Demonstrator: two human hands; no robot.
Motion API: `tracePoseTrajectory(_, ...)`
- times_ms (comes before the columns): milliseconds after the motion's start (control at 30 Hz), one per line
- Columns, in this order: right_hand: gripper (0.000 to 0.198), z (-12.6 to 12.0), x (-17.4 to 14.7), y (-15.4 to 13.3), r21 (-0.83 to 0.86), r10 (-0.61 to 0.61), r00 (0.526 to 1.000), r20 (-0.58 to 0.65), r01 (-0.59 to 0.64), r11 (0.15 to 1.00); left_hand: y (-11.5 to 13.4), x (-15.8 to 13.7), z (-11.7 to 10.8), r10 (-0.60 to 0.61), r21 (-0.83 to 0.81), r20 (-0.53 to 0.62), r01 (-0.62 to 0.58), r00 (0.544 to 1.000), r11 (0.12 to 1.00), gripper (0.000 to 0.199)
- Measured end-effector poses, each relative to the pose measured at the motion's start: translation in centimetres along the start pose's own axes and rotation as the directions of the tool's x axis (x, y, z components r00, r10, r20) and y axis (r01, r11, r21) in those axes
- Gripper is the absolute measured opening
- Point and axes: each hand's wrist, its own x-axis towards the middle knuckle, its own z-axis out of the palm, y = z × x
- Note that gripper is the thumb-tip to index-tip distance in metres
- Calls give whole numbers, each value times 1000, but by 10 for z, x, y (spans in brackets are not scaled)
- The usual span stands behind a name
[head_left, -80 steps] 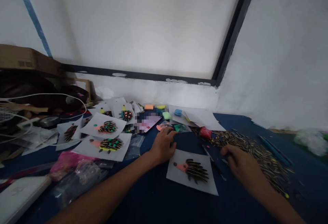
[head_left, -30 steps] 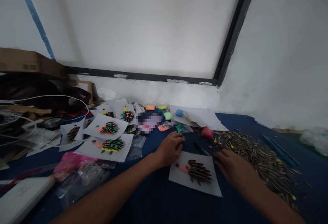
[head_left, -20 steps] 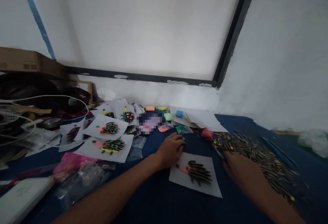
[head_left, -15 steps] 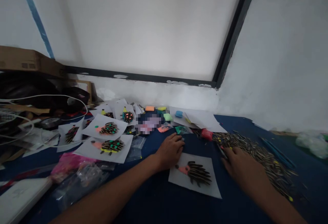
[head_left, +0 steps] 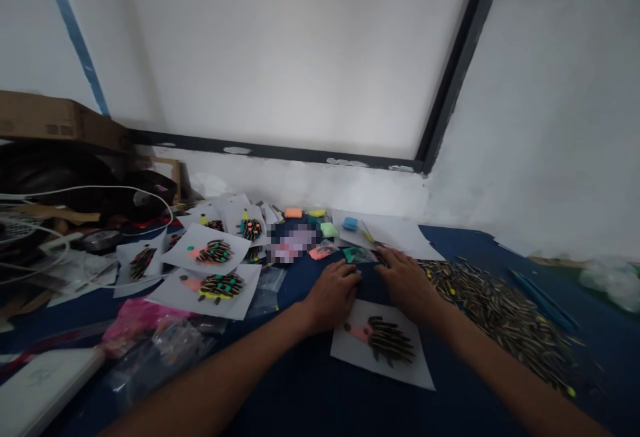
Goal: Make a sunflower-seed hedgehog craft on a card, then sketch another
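My left hand [head_left: 333, 296] rests on the blue tabletop with its fingers curled together, at the top left corner of a white paper card [head_left: 420, 364]. Whatever its fingertips may hold is hidden. On that card is a hedgehog picture [head_left: 387, 342] with a pink face, a dark nose and dark striped seeds as spines. My right hand [head_left: 407, 285] is above the card's top edge, fingers stretched out and thumb apart, just right of a small plastic packet of teal clay [head_left: 359, 255]. Its fingertips reach the edge of white paper sheets [head_left: 405, 236].
Striped seeds [head_left: 500, 310] form a spread pile at right, beside a blue strip [head_left: 543, 298]. Several finished hedgehog cards [head_left: 235, 307] lie at left. Orange clay [head_left: 293, 212], green clay [head_left: 329, 229] and blue clay [head_left: 350, 223] line the back. Plastic bags [head_left: 175, 344] and a white box [head_left: 45, 384] sit front left.
My right hand has moved left and away from me, from the edge of the seed pile to beside the teal packet, now covering most of the red clay. The left hand stays in place.
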Motion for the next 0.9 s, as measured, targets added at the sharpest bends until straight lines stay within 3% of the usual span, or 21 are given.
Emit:
tracePoseTrajectory(233, 38, 12, 20, 2, 57, -21, 999, -29, 23, 998, -8, 1, 7, -8, 5, -105, 9, 994, 1000, 28)
tracePoseTrajectory(400, 45, 2, 13, 6, 175, 84, 981, -173, -53, 983, -12, 3, 7, 21, -73, -200, -36, 980, 997, 28)
tracePoseTrajectory(533, 33, -9, -5, 9, 340, 185, 944, -273, -85, 937, -11, 3, 7, 37, -139, -233, -71, 972, 988, 19)
tracePoseTrajectory(567, 28, -9, -11, 9, 439, 235, 930, -283, -92, 894, -11, 3, 7, 41, -156, -235, -79, 971, 985, 17)
tracePoseTrajectory(633, 18, -8, -20, 9, 765, 409, 882, -233, -94, 637, -11, 2, 6, 42, -194, -247, -92, 968, 977, 18)
tracePoseTrajectory(700, 15, -5, -27, 9, 885, 475, 865, -163, -84, 457, -9, 2, 3, 17, -246, -289, -92, 957, 965, 21)
tracePoseTrajectory(800, 20, -6, -33, 8, 924, 465, 879, -110, -83, 374, -2, 5, -6, -86, -391, -360, -67, 929, 918, 25)
tracePoseTrajectory(867, 24, -11, -35, 7, 950, 443, 894, -74, -72, 305, 5, 8, -15, -192, -572, -293, -11, 937, 820, 29)
tracePoseTrajectory(900, 26, -15, -36, 5, 961, 422, 905, -55, -67, 268, 9, 10, -20, -264, -682, -222, 44, 939, 730, 33)
